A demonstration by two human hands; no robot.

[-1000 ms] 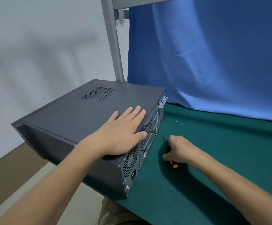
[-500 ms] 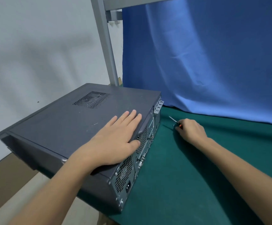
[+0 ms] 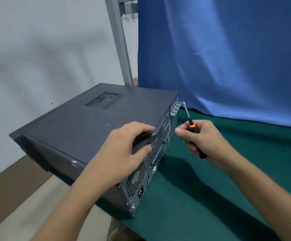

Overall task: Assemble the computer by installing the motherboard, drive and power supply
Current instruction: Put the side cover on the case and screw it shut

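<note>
A dark grey computer case [image 3: 82,129] lies on its side at the left end of the green table [image 3: 210,188], its closed side panel facing up and its perforated rear panel [image 3: 156,145] turned toward me. My left hand [image 3: 124,152] curls over the panel's rear edge, fingertips hooked on the lip. My right hand [image 3: 203,140] grips a black screwdriver with an orange ring [image 3: 190,124], its shaft pointing up toward the case's upper rear corner. The motherboard, drive and power supply are hidden inside.
A blue cloth [image 3: 228,58] hangs behind the table. A grey metal post [image 3: 120,42] rises behind the case. The case overhangs the table's left edge, above the brown and beige floor [image 3: 11,197]. A white wall stands to the left.
My right hand lifted the screwdriver off the table and brought it up beside the case's rear panel. My left hand went from lying flat on the panel to curling over its rear edge.
</note>
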